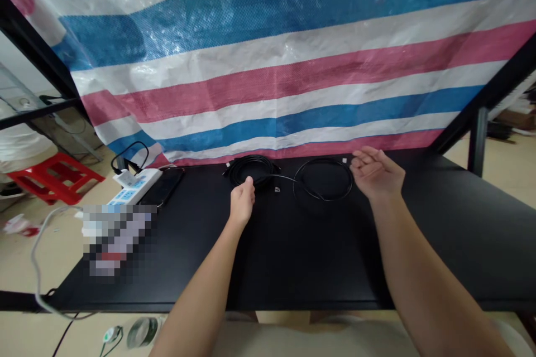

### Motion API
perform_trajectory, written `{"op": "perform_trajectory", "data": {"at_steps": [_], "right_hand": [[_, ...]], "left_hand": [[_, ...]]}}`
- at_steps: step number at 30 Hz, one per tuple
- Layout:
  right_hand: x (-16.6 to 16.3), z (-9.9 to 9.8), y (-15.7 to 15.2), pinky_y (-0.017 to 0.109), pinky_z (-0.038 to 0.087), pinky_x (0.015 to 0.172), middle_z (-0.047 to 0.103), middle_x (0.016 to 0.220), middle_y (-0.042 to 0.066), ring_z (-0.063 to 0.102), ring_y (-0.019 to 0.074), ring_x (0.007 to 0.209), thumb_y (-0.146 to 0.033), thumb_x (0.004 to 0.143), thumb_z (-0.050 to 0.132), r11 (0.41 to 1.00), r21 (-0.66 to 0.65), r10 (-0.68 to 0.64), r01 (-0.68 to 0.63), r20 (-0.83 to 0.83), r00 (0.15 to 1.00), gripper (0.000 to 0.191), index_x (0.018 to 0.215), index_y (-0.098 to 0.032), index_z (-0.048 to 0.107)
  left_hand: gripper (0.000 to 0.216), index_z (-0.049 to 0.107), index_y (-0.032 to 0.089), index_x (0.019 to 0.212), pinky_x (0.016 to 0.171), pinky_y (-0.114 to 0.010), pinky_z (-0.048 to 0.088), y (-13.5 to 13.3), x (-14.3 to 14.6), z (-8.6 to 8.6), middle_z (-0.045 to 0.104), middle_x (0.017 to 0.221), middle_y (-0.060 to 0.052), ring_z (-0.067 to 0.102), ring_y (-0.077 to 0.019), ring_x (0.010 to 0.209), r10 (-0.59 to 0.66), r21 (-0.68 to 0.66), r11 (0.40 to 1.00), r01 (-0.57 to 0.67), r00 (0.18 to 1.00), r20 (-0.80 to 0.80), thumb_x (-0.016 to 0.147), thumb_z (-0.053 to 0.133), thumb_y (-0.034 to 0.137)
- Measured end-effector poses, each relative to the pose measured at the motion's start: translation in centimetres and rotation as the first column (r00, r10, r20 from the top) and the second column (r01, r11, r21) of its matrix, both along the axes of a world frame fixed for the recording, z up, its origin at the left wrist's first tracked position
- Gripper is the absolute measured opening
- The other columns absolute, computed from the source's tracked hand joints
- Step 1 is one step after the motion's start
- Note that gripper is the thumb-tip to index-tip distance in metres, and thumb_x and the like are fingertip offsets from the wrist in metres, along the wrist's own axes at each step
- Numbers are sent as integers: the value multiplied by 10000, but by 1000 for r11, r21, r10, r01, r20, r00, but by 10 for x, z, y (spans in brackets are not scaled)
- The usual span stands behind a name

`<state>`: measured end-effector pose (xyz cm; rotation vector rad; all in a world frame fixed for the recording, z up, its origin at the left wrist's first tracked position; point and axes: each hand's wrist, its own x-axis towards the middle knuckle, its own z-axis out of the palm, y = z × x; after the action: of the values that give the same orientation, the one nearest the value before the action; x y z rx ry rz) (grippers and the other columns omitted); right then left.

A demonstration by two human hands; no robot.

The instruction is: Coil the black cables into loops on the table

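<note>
Our left grip [242, 203] is narrow, curled at the near edge of a tight coil of black rubber cable [251, 170]; can't tell if it's holding. Our right grip [377, 173] is wide, empty, just right of a looser black cable loop [322, 178]. Both over a black table [293, 256]. Left of the left grip, a black smartphone [163, 187] beside a white power strip [134, 185]; beyond the grips, a blue-pink-white striped woven tarp [268, 67].
</note>
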<state>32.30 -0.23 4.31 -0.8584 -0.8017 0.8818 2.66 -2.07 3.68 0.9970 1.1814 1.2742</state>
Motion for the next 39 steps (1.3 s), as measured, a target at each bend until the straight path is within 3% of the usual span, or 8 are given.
{"op": "perform_trajectory", "data": {"at_steps": [5, 9, 13, 18, 22, 26, 33, 39], "right_hand": [[19, -15, 10, 220, 387, 390, 605, 624, -27, 527, 117, 483, -309, 686, 615, 974, 61, -216, 220, -63, 974, 104, 761, -242, 588], [1, -18, 10, 324, 537, 597, 697, 724, -2, 642, 177, 658, -232, 627, 642, 950, 70, -308, 305, 379, 872, 182, 809, -239, 660], [-22, -19, 7, 468, 445, 993, 736, 967, 22, 640, 248, 1036, -171, 627, 573, 991, 39, -116, 124, 700, 705, 225, 777, -260, 715], [-23, -23, 9, 509, 457, 969, 739, 989, 54, 640, 273, 1058, -306, 673, 588, 984, -143, 163, -106, 488, 858, 232, 856, -240, 714], [-13, -28, 16, 495, 527, 849, 741, 923, 92, 673, 287, 975, -389, 713, 541, 997, -75, 34, -13, 291, 956, 248, 807, -219, 694], [-15, -32, 15, 476, 517, 886, 740, 931, 52, 679, 276, 940, -304, 667, 631, 997, -23, -37, 71, 672, 740, 198, 835, -258, 726], [-40, -34, 10, 426, 530, 839, 727, 947, 65, 665, 275, 901, -364, 722, 685, 958, -52, 130, -281, 954, 270, 210, 900, -277, 754], [-44, -37, 16, 355, 496, 667, 655, 665, 40, 609, 207, 660, -211, 698, 639, 982, -68, 124, -177, 938, 323, 98, 616, -253, 674]], "left_hand": [[580, 226, 218, 451, 329, -185, 168, 5, -9, 6, 166, 392, 85, 163, -46, 314, 0, -32, 999, 5, 988, 154, 838, 416, 606], [568, 211, 219, 450, 320, -180, 165, 4, -14, 11, 156, 392, 77, 150, -52, 312, -47, -85, 994, 74, 957, 285, 866, 323, 590], [599, 189, 215, 445, 327, -186, 157, 2, -18, 11, 126, 406, 79, 136, -52, 317, -166, -86, 973, 215, 907, 387, 844, 323, 642], [611, 200, 212, 441, 340, -191, 172, -2, -22, 10, 116, 420, 79, 149, -54, 334, -274, -37, 944, 327, 844, 461, 810, 355, 674], [617, 204, 214, 446, 340, -194, 174, -3, -25, 9, 105, 420, 81, 145, -54, 335, -317, -2, 928, 373, 792, 521, 786, 333, 713], [624, 195, 221, 466, 334, -200, 194, -2, -28, 8, 108, 417, 87, 145, -54, 338, -369, 28, 900, 435, 723, 584, 754, 368, 747], [631, 193, 222, 485, 330, -200, 194, -4, -28, 9, 106, 425, 88, 153, -59, 339, -382, 43, 871, 489, 620, 685, 740, 381, 768], [645, 199, 209, 492, 335, -190, 184, -8, -33, 22, 93, 449, 89, 102, -52, 367, -282, 93, 946, 310, 645, 711, 768, 321, 779]]}}
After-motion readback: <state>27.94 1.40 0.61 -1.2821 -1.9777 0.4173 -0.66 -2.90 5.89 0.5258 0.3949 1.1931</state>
